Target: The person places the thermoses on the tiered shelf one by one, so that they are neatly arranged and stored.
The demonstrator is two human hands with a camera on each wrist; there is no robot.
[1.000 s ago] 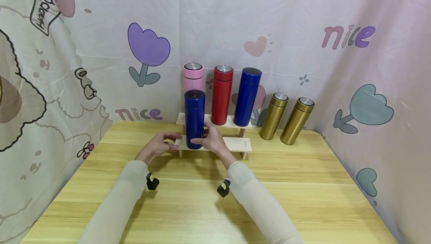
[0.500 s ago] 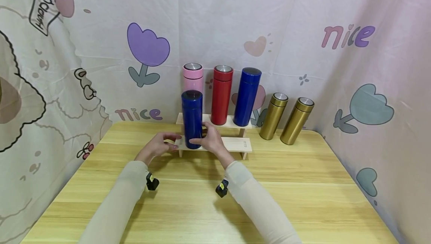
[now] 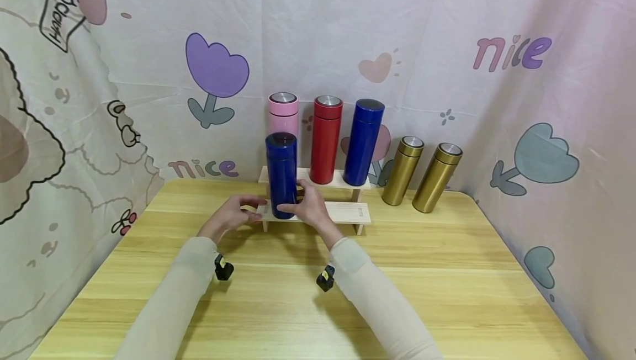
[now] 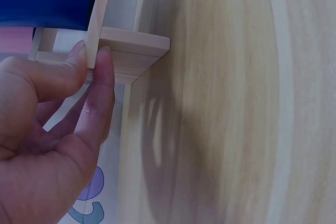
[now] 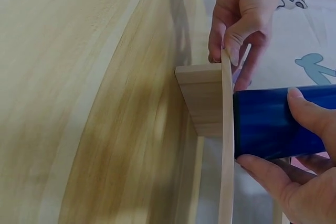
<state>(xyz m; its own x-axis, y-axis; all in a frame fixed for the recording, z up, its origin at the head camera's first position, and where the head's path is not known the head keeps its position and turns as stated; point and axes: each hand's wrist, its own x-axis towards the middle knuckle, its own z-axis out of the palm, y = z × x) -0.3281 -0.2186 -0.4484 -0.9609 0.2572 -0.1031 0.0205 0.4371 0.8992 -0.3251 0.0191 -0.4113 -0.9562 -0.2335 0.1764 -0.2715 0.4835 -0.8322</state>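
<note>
A dark blue thermos flask [image 3: 281, 175] stands on the left part of the lower tier of a pale two-tier wooden rack [image 3: 348, 212]. My right hand [image 3: 312, 205] grips that flask low down from its right side, thumb in front. In the right wrist view the base of the flask [image 5: 262, 124] meets the board. With thumb and fingertips, my left hand [image 3: 231, 216] pinches the left end of the lower board [image 4: 136, 43]. Behind, the upper tier carries a pink flask [image 3: 283, 120], partly hidden, then a red flask [image 3: 325, 142] and a second blue flask [image 3: 364, 144].
Two gold flasks [image 3: 403, 172] stand upright on the wooden table [image 3: 278, 305], right of the rack. A printed cloth [image 3: 308, 34] hangs behind the table and along both sides. Each sleeve bears a small black camera [image 3: 223, 269] at the wrist.
The front blue flask has shifted slightly left along the lower tier, with my right hand still around it. My left hand keeps its place at the rack's end.
</note>
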